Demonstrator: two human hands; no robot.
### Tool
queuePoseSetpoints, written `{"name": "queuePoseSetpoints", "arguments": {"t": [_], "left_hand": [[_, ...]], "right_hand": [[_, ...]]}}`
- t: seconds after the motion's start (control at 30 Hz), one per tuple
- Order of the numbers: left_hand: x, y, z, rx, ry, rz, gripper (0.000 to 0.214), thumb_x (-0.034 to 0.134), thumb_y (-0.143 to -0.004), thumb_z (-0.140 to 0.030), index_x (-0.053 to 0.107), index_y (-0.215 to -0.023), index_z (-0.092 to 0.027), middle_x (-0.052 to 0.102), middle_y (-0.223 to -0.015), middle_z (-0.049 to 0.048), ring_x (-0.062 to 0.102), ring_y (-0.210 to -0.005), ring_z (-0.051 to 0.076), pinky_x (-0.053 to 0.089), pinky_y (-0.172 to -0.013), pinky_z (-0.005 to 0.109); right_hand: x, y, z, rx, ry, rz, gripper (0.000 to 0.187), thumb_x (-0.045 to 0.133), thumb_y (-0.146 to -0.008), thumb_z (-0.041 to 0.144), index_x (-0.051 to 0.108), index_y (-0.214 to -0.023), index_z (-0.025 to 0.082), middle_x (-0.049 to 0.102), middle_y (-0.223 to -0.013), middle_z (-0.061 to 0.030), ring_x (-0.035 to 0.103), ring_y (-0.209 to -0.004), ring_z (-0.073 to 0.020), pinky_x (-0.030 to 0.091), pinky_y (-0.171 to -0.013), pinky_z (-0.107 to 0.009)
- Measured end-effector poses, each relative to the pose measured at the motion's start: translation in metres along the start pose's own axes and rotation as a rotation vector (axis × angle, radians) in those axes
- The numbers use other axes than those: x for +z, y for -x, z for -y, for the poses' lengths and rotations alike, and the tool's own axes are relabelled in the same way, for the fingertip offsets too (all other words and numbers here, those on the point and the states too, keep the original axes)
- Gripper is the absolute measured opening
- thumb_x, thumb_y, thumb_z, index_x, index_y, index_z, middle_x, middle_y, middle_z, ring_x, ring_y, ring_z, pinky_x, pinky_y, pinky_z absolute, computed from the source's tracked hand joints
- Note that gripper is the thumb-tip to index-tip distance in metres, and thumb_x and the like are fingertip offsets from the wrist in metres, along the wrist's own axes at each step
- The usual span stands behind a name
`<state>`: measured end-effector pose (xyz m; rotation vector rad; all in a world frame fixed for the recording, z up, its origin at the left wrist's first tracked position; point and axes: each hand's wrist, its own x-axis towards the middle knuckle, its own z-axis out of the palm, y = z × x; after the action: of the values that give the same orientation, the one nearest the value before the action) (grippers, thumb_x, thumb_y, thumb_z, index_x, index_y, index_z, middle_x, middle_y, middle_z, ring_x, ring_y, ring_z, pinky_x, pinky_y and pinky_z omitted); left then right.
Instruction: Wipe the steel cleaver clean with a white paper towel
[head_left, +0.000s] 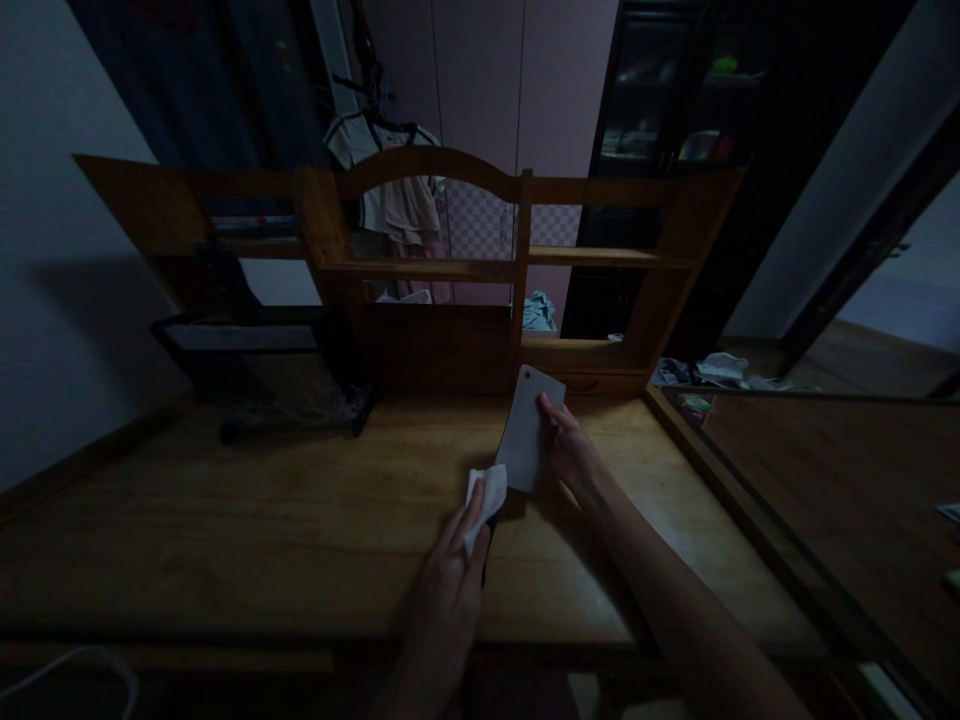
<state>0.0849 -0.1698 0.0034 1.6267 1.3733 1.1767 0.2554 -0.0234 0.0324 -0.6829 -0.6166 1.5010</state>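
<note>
A cleaver (528, 430) with a broad grey blade is held up over the wooden desk, a small round hole in the blade's far corner. My right hand (568, 445) grips the blade by its right edge, thumb on the near face and the other fingers behind it. A folded white tissue (491, 488) is pinched in my left hand (455, 565), against the lower end of the blade. Beneath that hand shows part of a dark handle (491, 535); the hand hides the rest, so I cannot tell whether it grips the handle.
The wooden desk top (247, 520) has a shelf rack (427, 268) along its back. At the back left stands a dark-framed object (262, 370) with clear plastic around its base. A raised wooden edge (739, 510) runs along the right side. A white cable (90, 655) hangs at front left.
</note>
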Motion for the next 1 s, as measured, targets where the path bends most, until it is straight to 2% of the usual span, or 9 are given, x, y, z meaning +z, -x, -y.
{"name": "queuePoseSetpoints", "arguments": {"t": [0.2,0.33,0.5,0.67,0.77,0.87,1.0], "left_hand": [[-0.007,0.01,0.007,-0.006,-0.029,0.068,0.049,0.033,-0.101,-0.037,0.03,-0.149,-0.028,0.032,-0.154,0.0009,0.026,-0.143,0.016,0.019,-0.119,0.036],[-0.016,0.028,0.026,0.012,-0.095,0.085,0.047,0.033,-0.101,-0.032,0.032,-0.148,-0.03,0.034,-0.153,-0.0005,0.028,-0.142,0.016,0.022,-0.118,0.036],[-0.021,0.041,0.048,0.161,-0.282,0.132,0.061,0.037,-0.095,-0.012,0.021,-0.151,-0.031,0.028,-0.156,-0.0014,0.027,-0.142,0.017,0.026,-0.116,0.034],[-0.018,0.044,0.051,0.251,-0.408,0.106,0.08,0.033,-0.082,0.004,0.015,-0.152,-0.03,0.022,-0.158,-0.0016,0.026,-0.143,0.017,0.025,-0.116,0.035],[-0.019,0.045,0.047,0.318,-0.428,0.119,0.081,0.027,-0.08,0.007,0.015,-0.153,-0.028,0.025,-0.157,0.0002,0.029,-0.142,0.017,0.025,-0.116,0.035],[-0.022,0.046,0.045,0.395,-0.466,0.117,0.072,0.03,-0.086,0.0,0.015,-0.153,-0.023,0.03,-0.155,0.0043,0.033,-0.14,0.018,0.025,-0.116,0.032],[-0.024,0.05,0.047,0.483,-0.532,0.11,0.063,0.03,-0.093,-0.007,0.017,-0.153,-0.021,0.034,-0.153,0.0049,0.038,-0.137,0.018,0.027,-0.115,0.027]], "right_hand": [[0.003,0.003,-0.004,0.028,-0.028,-0.087,0.027,0.075,-0.074,0.04,0.065,-0.094,0.026,0.069,-0.07,0.0035,0.061,-0.06,-0.0154,0.051,-0.064,-0.03],[0.003,0.003,-0.001,0.022,-0.032,-0.052,0.028,0.075,-0.074,0.041,0.066,-0.096,0.027,0.07,-0.073,0.0038,0.061,-0.062,-0.0158,0.051,-0.063,-0.029],[0.006,0.006,0.007,-0.003,-0.046,0.035,0.024,0.074,-0.076,0.036,0.068,-0.098,0.027,0.072,-0.081,0.0046,0.064,-0.07,-0.0145,0.052,-0.069,-0.027],[0.005,0.004,0.007,0.004,-0.07,0.021,0.025,0.075,-0.075,0.037,0.069,-0.097,0.027,0.074,-0.084,0.0045,0.066,-0.076,-0.0158,0.052,-0.075,-0.028],[0.004,0.003,0.006,0.051,-0.059,-0.014,0.028,0.074,-0.075,0.044,0.069,-0.094,0.024,0.074,-0.08,0.0025,0.068,-0.078,-0.0179,0.051,-0.074,-0.029],[0.004,0.004,0.007,0.069,-0.046,-0.013,0.033,0.068,-0.077,0.054,0.068,-0.093,0.024,0.073,-0.079,0.0019,0.067,-0.079,-0.0182,0.051,-0.071,-0.029],[0.002,0.004,0.012,0.006,0.045,0.047,0.055,0.048,-0.074,0.078,0.066,-0.086,0.027,0.07,-0.074,0.0026,0.065,-0.069,-0.0172,0.048,-0.059,-0.028]]}}
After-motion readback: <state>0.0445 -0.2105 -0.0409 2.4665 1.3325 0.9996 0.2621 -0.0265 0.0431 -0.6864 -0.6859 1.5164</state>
